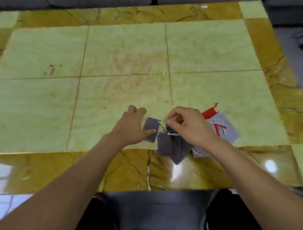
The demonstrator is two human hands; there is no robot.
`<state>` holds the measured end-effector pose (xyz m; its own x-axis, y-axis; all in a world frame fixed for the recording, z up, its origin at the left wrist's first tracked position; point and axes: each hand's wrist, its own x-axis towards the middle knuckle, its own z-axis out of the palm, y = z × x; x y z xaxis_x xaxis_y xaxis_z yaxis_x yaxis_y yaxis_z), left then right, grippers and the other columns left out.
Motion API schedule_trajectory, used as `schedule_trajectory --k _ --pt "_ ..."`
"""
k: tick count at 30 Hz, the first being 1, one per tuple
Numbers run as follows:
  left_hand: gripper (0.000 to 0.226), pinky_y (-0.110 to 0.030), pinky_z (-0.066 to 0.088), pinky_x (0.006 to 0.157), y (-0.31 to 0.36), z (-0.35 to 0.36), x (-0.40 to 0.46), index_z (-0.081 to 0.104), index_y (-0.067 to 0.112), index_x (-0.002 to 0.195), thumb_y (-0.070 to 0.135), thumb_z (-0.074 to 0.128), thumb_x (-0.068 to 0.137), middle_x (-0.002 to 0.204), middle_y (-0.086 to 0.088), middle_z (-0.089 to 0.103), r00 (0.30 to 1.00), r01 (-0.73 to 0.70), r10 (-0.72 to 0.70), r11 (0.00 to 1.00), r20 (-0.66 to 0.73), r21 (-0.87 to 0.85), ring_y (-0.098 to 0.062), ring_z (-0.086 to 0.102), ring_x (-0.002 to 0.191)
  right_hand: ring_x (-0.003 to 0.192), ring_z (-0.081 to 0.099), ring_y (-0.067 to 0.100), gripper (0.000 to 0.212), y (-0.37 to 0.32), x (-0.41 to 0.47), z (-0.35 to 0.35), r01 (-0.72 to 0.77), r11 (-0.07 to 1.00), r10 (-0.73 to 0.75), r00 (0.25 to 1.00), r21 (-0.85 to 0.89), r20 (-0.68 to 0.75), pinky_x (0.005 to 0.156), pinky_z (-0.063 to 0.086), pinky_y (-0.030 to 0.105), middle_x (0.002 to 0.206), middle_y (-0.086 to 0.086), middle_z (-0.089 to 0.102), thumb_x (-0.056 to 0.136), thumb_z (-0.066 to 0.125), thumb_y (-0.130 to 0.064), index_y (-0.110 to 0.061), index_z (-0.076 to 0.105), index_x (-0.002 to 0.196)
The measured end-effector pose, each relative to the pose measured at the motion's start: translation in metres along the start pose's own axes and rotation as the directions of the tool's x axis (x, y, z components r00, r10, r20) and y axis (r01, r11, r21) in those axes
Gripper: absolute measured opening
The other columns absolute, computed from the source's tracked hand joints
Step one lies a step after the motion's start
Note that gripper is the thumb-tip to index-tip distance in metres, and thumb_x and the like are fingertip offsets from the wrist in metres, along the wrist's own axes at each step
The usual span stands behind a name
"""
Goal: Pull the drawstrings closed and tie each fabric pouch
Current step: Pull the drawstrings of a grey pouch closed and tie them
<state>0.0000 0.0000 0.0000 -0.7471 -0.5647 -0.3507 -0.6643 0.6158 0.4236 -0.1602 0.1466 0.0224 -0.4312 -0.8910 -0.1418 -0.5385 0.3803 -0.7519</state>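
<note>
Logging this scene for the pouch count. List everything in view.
dark grey pouches: at least three, bunched at the table's near edge
light grey pouch: one, right of the bunch, white string
red pouch: one, partly under the light grey pouch
white drawstrings: several, among the dark pouches
table: one, green tiles, amber border
left hand: thumb on the leftmost dark pouch
right hand: pinching a drawstring
</note>
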Motion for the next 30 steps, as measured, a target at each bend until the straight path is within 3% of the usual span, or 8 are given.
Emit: schedule_trajectory --k 4,8,15,19,22,25,27,30 --pt "0.038 -0.039 0.049 0.072 -0.020 0.025 0.025 0.058 0.024 0.097 0.054 0.071 0.078 0.098 0.002 0.048 0.972 -0.192 0.202 0.977 -0.121 0.091 -0.019 0.055 0.083 0.067 0.058 0.004 0.012 0.021 0.010 0.028 0.150 0.988 -0.150 0.989 -0.037 0.002 0.064 0.044 0.019 0.078 -0.008 0.065 0.087 0.072 -0.030 -0.019 0.069 0.092" --pt "0.026 -0.031 0.045 0.062 -0.014 0.021 0.026 0.058 0.017 0.078 0.035 0.077 0.079 0.077 0.003 0.059 0.943 -0.271 0.233 0.952 -0.239 -0.142 -0.013 0.058 0.069 0.078 0.056 0.011 0.027 0.022 0.026 0.045 0.216 0.958 -0.215 0.976 -0.186 0.028 0.069 0.042 0.031 0.089 -0.002 0.063 0.084 0.072 -0.042 -0.021 0.072 0.100" --pt "0.025 -0.016 0.044 0.057 0.020 -0.023 -0.029 0.056 0.013 0.089 0.018 0.079 0.081 0.076 0.002 0.065 0.831 -0.466 0.232 0.787 -0.505 -0.405 -0.002 0.056 0.063 0.079 0.065 0.014 0.025 -0.030 -0.002 0.012 0.287 0.953 -0.269 0.949 0.097 -0.166 0.071 0.049 0.027 0.093 -0.004 0.073 0.091 0.070 -0.023 -0.016 0.057 0.111" --pt "0.036 -0.022 0.054 0.062 0.039 -0.038 -0.068 0.059 0.012 0.109 0.009 0.079 0.080 0.092 -0.004 0.073 0.868 -0.444 0.108 0.609 -0.485 -0.658 -0.008 0.067 0.077 0.057 0.054 0.007 0.013 -0.052 -0.033 0.001 0.300 0.930 -0.261 0.946 0.213 -0.192 0.060 0.046 0.022 0.065 0.004 0.062 0.095 0.063 -0.010 -0.005 0.070 0.084" --pt "0.033 -0.028 0.057 0.073 0.039 -0.030 -0.075 0.063 0.007 0.119 0.015 0.071 0.088 0.109 -0.012 0.073 0.910 -0.402 0.048 0.339 -0.411 -0.851 -0.018 0.068 0.092 0.056 0.053 0.008 0.020 -0.058 -0.048 -0.003 0.299 0.907 -0.231 0.942 0.297 -0.242 0.059 0.046 0.024 0.065 0.005 0.061 0.096 0.061 -0.012 -0.002 0.071 0.083" --pt "0.021 -0.020 0.052 0.060 0.037 -0.013 -0.074 0.070 0.009 0.104 0.023 0.056 0.098 0.083 0.001 0.075 0.949 -0.309 -0.013 0.143 -0.314 -0.940 -0.007 0.065 0.069 0.065 0.059 0.011 0.024 -0.058 -0.057 -0.002 0.252 0.870 -0.179 0.962 0.423 -0.205 0.060 0.048 0.024 0.071 0.002 0.065 0.098 0.058 -0.021 -0.003 0.072 0.089" --pt "0.025 -0.018 0.047 0.051 0.038 -0.011 -0.071 0.071 0.013 0.096 0.027 0.050 0.102 0.067 0.008 0.069 0.957 -0.272 -0.058 0.170 -0.285 -0.947 -0.003 0.058 0.053 0.069 0.060 0.014 0.029 -0.060 -0.056 -0.001 0.205 0.789 -0.147 0.978 0.580 -0.145 0.061 0.048 0.025 0.079 0.003 0.066 0.099 0.057 -0.025 -0.004 0.069 0.083" --pt "0.035 -0.022 0.037 0.044 0.036 -0.017 -0.065 0.061 0.010 0.081 0.033 0.047 0.103 0.056 0.004 0.049 0.916 -0.331 -0.063 0.435 -0.395 -0.837 -0.010 0.041 0.047 0.068 0.060 0.015 0.034 -0.064 -0.045 -0.003 0.124 0.574 -0.072 0.992 0.809 -0.101 0.060 0.045 0.026 0.082 0.002 0.067 0.098 0.058 -0.028 -0.014 0.054 0.067"
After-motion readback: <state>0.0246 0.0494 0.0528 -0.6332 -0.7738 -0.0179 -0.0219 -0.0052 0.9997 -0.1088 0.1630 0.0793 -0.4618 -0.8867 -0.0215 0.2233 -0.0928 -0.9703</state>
